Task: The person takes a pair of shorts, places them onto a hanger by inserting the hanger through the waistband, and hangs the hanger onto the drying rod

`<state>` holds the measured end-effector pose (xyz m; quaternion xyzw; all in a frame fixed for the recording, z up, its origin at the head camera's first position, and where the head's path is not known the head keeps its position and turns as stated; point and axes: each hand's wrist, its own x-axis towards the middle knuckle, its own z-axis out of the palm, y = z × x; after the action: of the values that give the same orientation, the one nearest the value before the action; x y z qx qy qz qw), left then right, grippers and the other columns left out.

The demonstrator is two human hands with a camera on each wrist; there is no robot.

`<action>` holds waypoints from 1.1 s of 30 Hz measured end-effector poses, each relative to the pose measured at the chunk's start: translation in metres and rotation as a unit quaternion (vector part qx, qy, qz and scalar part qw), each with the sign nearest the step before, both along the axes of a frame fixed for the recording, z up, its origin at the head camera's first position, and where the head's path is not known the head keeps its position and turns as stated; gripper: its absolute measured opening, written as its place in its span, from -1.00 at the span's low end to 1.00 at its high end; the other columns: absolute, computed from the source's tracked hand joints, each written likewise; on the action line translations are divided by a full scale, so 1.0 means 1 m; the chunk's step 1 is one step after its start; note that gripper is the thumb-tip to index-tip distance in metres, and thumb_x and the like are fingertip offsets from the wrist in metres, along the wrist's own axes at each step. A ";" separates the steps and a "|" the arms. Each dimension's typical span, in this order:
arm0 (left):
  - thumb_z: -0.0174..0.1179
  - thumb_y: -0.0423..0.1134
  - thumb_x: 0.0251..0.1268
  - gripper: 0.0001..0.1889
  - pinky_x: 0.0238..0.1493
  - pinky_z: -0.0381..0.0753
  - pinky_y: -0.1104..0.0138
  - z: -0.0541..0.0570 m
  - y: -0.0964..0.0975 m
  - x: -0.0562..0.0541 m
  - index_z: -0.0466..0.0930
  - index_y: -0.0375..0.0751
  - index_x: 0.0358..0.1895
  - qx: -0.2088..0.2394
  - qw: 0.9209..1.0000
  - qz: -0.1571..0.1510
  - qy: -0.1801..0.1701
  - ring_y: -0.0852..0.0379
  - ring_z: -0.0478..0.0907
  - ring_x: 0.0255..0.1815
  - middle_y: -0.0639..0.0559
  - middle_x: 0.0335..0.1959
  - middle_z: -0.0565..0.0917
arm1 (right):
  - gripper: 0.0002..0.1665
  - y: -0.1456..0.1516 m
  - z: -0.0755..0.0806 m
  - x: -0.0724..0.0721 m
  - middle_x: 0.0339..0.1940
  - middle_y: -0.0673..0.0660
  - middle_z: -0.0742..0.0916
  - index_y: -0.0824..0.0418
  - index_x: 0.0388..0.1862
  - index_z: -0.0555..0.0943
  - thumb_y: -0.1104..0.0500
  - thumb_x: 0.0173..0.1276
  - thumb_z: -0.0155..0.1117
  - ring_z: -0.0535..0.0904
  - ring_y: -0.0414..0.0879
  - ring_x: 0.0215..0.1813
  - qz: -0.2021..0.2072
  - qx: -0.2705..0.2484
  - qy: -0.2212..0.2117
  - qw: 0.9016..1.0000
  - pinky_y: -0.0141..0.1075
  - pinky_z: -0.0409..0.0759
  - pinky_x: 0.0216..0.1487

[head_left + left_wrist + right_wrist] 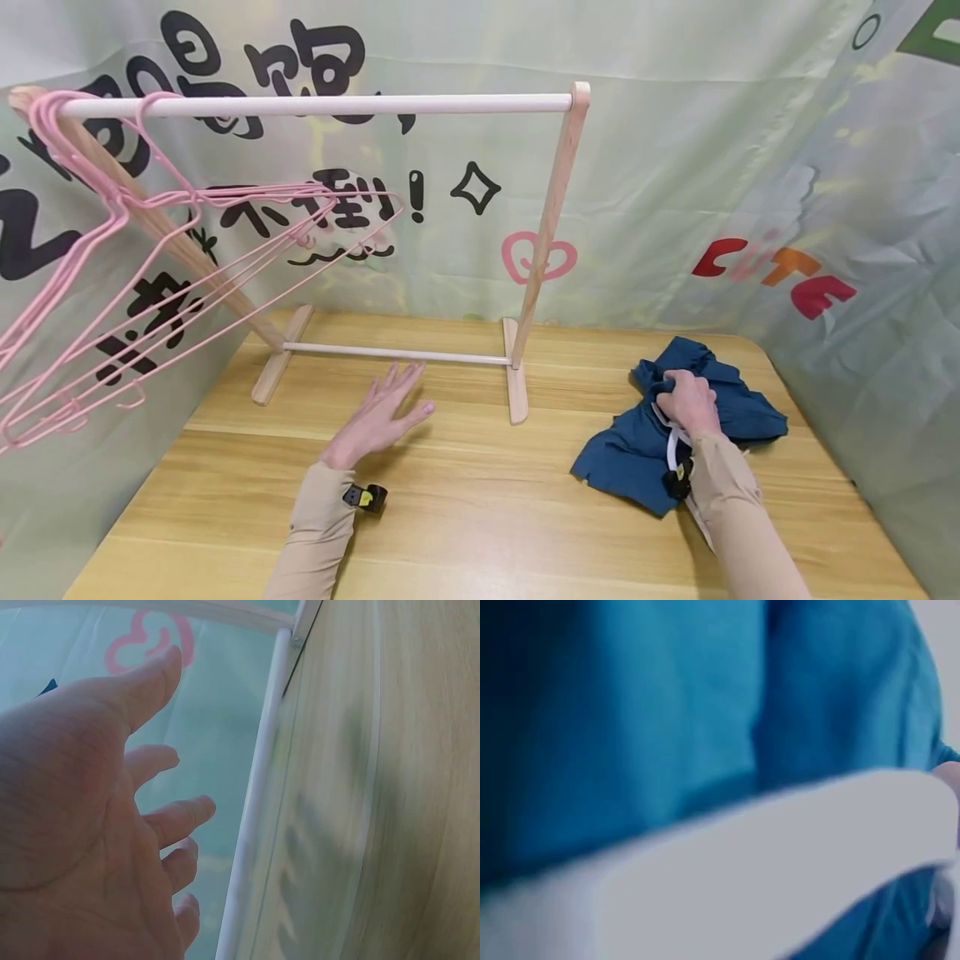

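"Where are your hands?"
"Well apart: my right hand grips the crumpled blue garment at the right of the tabletop; my left hand, fingers spread, is near the clothes rack."
"And between views?"
"Only the head camera catches the pink hangers; the left wrist's shows my palm side, the right's a white strip close across blue fabric."
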<state>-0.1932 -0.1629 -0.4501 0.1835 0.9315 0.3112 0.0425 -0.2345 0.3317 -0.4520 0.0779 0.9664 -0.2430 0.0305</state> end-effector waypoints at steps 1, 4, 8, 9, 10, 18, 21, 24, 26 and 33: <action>-0.03 0.14 0.55 -0.21 0.57 -0.34 -0.30 0.000 0.000 0.000 -0.10 -0.15 0.63 0.000 1.000 -0.001 -0.001 -0.32 -0.28 0.68 -0.27 0.64 -0.01 | -0.32 -0.002 0.000 0.001 0.34 0.64 0.44 0.53 0.41 0.35 0.30 0.30 0.03 0.45 0.51 0.08 -0.003 -0.011 0.015 1.000 0.24 0.44 0.09; -0.04 0.14 0.55 -0.21 0.57 -0.35 -0.29 0.001 0.000 0.001 -0.10 -0.13 0.64 0.000 1.000 -0.002 -0.009 -0.31 -0.29 0.68 -0.26 0.65 -0.02 | -0.44 -0.007 0.000 0.004 -0.03 0.58 0.67 0.53 0.24 0.51 0.29 0.29 0.05 0.52 0.29 -0.26 -0.016 -0.040 0.065 0.997 0.08 0.40 -0.01; -0.05 0.15 0.56 -0.22 0.58 -0.36 -0.27 0.001 0.001 0.001 -0.10 -0.12 0.64 0.000 1.000 -0.007 -0.014 -0.30 -0.30 0.68 -0.25 0.65 -0.02 | -0.83 -0.014 0.001 0.007 -0.71 0.10 0.46 0.41 -0.33 0.59 0.33 0.26 0.06 0.24 -0.10 -0.64 -0.041 -0.086 0.132 0.987 -0.25 0.29 -0.32; -0.05 0.15 0.56 -0.22 0.58 -0.36 -0.27 0.001 0.001 0.001 -0.10 -0.12 0.64 0.001 1.000 -0.008 -0.015 -0.30 -0.30 0.69 -0.25 0.65 -0.02 | -0.86 -0.015 0.002 0.007 -0.74 -0.01 0.33 0.34 -0.49 0.50 0.35 0.26 0.06 0.18 -0.15 -0.66 -0.046 -0.102 0.147 0.983 -0.29 0.24 -0.37; -0.05 0.15 0.56 -0.22 0.58 -0.36 -0.26 0.001 0.002 0.001 -0.10 -0.11 0.64 0.000 1.000 -0.008 -0.016 -0.29 -0.30 0.69 -0.24 0.65 -0.03 | -0.80 -0.016 0.003 0.007 -0.74 -0.08 0.28 0.28 -0.59 0.42 0.36 0.25 0.06 0.14 -0.18 -0.67 -0.052 -0.123 0.162 0.978 -0.32 0.20 -0.43; -0.05 0.14 0.56 -0.22 0.58 -0.37 -0.26 0.001 0.002 0.000 -0.10 -0.13 0.64 0.000 1.000 -0.012 -0.017 -0.29 -0.30 0.69 -0.23 0.65 -0.02 | -0.58 -0.028 0.034 0.005 -0.76 -0.22 0.28 0.10 -0.74 0.28 0.43 0.21 0.10 0.20 -0.24 -0.60 -0.122 -0.317 0.242 0.909 -0.40 0.18 -0.46; -0.05 0.14 0.56 -0.22 0.58 -0.37 -0.26 0.001 0.003 -0.001 -0.10 -0.13 0.63 0.001 1.000 -0.013 -0.017 -0.29 -0.30 0.69 -0.23 0.65 -0.02 | -0.54 -0.035 0.046 0.005 -0.78 -0.21 0.31 0.11 -0.78 0.30 0.48 0.21 0.10 0.22 -0.27 -0.62 -0.146 -0.375 0.277 0.873 -0.44 0.17 -0.49; -0.05 0.14 0.56 -0.22 0.58 -0.37 -0.26 0.000 0.003 -0.001 -0.10 -0.12 0.64 0.001 1.000 -0.016 -0.016 -0.30 -0.31 0.68 -0.24 0.65 -0.02 | -0.52 -0.042 0.057 0.007 -0.79 -0.19 0.31 0.11 -0.80 0.29 0.48 0.22 0.09 0.20 -0.27 -0.64 -0.159 -0.405 0.295 0.850 -0.45 0.16 -0.50; -0.05 0.14 0.56 -0.23 0.58 -0.37 -0.26 0.000 0.004 -0.001 -0.11 -0.10 0.64 0.003 1.000 -0.017 -0.017 -0.30 -0.31 0.68 -0.24 0.65 -0.03 | -0.52 -0.047 0.063 0.009 -0.79 -0.19 0.33 0.11 -0.81 0.31 0.47 0.22 0.09 0.21 -0.27 -0.64 -0.167 -0.415 0.299 0.843 -0.46 0.17 -0.50; -0.04 0.12 0.56 -0.22 0.58 -0.37 -0.26 0.000 0.009 0.001 -0.10 -0.12 0.64 0.014 0.999 -0.033 -0.023 -0.32 -0.33 0.68 -0.23 0.66 -0.05 | -0.51 -0.064 0.081 0.016 -0.78 -0.19 0.36 0.07 -0.82 0.35 0.46 0.23 0.10 0.24 -0.29 -0.60 -0.189 -0.434 0.304 0.827 -0.48 0.22 -0.45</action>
<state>-0.1922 -0.1537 -0.4505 0.2075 0.9193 0.3268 0.0712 -0.2183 0.2676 -0.3714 0.1601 0.6882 -0.6495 -0.2810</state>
